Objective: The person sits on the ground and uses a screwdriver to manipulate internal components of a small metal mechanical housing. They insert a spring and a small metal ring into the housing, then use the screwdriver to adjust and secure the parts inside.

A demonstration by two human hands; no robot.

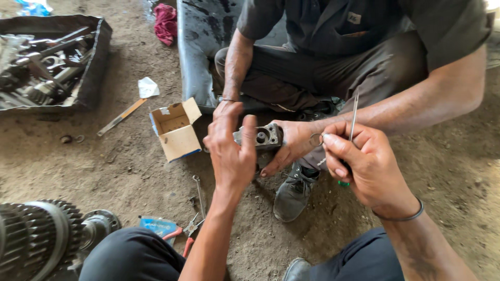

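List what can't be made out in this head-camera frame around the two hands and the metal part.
- Metal housing: its left end is hidden behind the wearer's left hand; the co-worker's hand covers its right end.
- Thin screwdriver: the right hand hides most of its green handle.
- Small ring by the thumb: too small to identify.
- Gear shaft: cut off by the left edge.
- Tools in the tray: a blurred jumble.
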